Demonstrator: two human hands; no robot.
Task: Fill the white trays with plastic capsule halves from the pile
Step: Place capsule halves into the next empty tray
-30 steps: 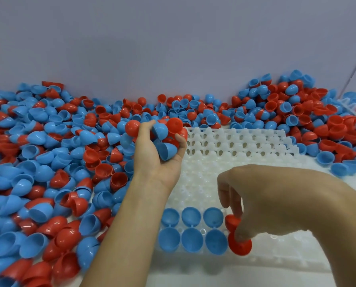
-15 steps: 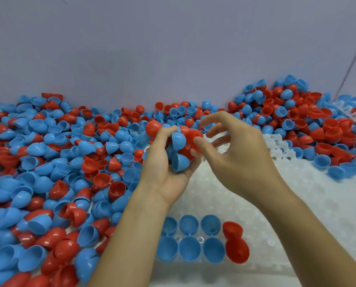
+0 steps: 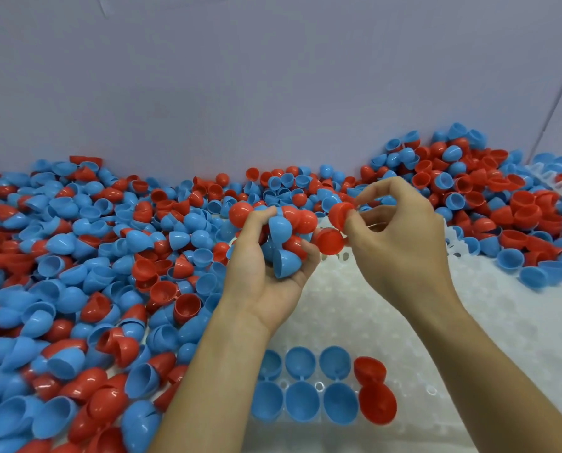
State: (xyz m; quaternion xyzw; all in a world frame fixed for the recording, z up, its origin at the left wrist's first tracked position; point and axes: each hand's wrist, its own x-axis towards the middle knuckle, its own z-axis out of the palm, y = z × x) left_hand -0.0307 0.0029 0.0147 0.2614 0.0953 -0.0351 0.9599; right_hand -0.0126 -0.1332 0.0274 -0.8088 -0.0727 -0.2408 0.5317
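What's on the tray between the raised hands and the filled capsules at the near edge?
Head view: nothing; only bare white tray cells lie between the hands and the seated capsule halves.

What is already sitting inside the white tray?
Along the white tray's near edge, six blue halves and two red halves fill wells. The forearms cover part of the tray, so wells beneath them cannot be checked.

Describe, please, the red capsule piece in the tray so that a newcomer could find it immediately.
Start at the white tray beneath the forearms and go to its near edge, where a short row of capsule pieces sits. The red capsule piece ends that row on the right; it is the only red one, beside the blue capsule pieces.
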